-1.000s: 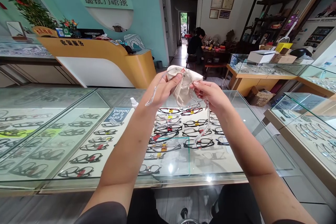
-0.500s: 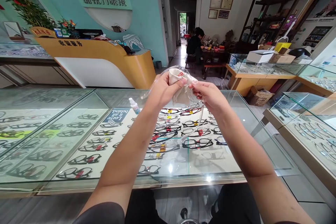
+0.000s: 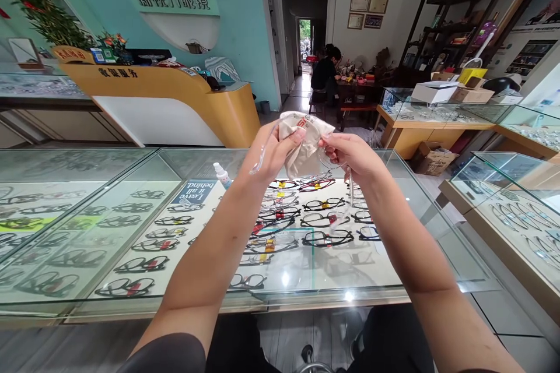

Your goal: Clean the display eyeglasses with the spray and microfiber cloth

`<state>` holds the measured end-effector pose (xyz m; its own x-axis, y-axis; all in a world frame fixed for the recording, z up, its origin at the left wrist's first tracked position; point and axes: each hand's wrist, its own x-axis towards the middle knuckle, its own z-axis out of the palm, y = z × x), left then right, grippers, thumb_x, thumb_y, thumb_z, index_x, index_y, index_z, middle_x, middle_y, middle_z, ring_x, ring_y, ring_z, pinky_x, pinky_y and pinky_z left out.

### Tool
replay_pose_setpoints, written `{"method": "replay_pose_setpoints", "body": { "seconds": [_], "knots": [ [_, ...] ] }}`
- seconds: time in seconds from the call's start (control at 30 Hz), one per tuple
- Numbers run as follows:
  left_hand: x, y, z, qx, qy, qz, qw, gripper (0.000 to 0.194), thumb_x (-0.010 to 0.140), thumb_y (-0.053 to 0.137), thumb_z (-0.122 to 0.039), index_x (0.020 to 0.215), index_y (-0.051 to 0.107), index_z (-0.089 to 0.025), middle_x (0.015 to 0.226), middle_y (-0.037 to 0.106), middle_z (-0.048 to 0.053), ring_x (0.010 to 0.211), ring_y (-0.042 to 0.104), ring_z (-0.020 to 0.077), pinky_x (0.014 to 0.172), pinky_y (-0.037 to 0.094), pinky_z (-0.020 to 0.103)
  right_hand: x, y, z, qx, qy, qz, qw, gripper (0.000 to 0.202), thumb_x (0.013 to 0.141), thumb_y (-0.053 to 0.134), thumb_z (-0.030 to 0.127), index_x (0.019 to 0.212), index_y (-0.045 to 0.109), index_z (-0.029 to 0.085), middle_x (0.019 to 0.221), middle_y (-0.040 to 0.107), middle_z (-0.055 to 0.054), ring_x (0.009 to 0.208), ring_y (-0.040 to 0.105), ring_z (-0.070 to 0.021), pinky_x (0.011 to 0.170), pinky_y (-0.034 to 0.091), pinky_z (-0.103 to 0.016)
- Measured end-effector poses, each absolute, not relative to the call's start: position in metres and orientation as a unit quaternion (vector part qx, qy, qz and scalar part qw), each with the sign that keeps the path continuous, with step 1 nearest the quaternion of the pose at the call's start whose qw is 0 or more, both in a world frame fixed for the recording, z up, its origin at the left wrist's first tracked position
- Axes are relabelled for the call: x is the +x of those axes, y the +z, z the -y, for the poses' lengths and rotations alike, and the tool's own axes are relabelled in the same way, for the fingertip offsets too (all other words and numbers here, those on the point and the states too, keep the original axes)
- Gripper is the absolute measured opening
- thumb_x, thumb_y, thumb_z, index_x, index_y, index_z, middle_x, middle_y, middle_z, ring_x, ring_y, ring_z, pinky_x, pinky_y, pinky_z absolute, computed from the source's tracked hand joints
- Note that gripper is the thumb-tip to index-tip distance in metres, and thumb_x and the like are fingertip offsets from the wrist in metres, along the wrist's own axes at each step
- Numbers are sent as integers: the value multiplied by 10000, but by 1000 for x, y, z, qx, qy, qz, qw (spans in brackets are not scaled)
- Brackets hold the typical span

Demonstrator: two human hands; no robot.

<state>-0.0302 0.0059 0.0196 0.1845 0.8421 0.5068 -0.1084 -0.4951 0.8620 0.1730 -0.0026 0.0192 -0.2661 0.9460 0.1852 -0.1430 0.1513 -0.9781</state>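
Observation:
Over the glass counter, my left hand is closed on a cream cleaning cloth with red print, its thumb pressing the cloth from above. The cloth is folded over part of a pair of clear-framed eyeglasses; one transparent temple sticks out past my left wrist. My right hand pinches the other side of the eyeglasses at the cloth's right edge, and the second temple hangs below it. The lens under the cloth is hidden. A small white spray bottle stands on the counter left of my hands.
Beneath the glass counter top lie rows of eyeglasses with red and yellow tags. More display cases stand at the right. Beyond the counter are a yellow reception desk and a seated person at a dark table.
The cloth has shifted and now hangs lower and more spread between my hands. The eyeglasses have turned, with the left temple now lying along my left wrist.

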Motion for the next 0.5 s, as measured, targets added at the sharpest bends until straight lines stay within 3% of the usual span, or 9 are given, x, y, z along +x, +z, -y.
{"method": "replay_pose_setpoints", "body": {
  "seconds": [0.1,0.2,0.33,0.5],
  "knots": [
    [-24,19,-3,623,580,-284,441,459,761,976,-511,1041,777,-206,995,798,65,879,724,218,846,612,348,169,17,4,-344,568,569,485,501,668,966,640,801,783,193,705,551,15,644,379,-114,639,224,-323],
    [-19,17,-5,600,606,-317,416,475,722,997,-554,943,762,-205,910,783,48,796,696,195,777,600,334,164,17,7,-336,581,565,479,579,607,992,689,808,787,186,691,554,20,644,379,-108,628,223,-314],
    [-19,16,-9,589,628,-333,386,487,805,924,-645,839,722,-203,774,703,20,691,619,151,661,525,298,163,19,9,-326,604,549,477,596,562,1014,679,801,797,178,667,540,29,644,377,-106,613,207,-306],
    [-28,23,-6,612,550,-279,495,513,801,911,-658,921,720,-197,875,771,64,798,717,204,723,586,326,168,21,8,-326,614,516,500,541,585,1036,588,798,769,169,699,525,32,644,383,-98,613,196,-313]
  ]
}}
